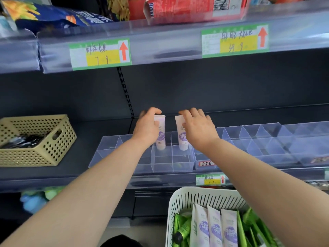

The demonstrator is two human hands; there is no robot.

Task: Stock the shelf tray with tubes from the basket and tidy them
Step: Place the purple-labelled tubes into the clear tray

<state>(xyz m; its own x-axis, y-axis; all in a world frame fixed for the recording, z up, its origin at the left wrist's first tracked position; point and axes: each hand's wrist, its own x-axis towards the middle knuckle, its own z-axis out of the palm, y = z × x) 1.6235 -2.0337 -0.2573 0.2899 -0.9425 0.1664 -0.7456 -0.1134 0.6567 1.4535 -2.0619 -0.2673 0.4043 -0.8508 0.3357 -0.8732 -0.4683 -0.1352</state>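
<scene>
Head view: both hands at the shelf [85,145].
The left hand [147,128] gripped the left tube [161,139] and the right hand [198,128] gripped the right tube [183,139], each near its top; both tubes stood upright, cap down, in adjoining compartments of the clear tray [160,164]. Spare tubes [214,227] lay in the white basket [179,198] below.
</scene>
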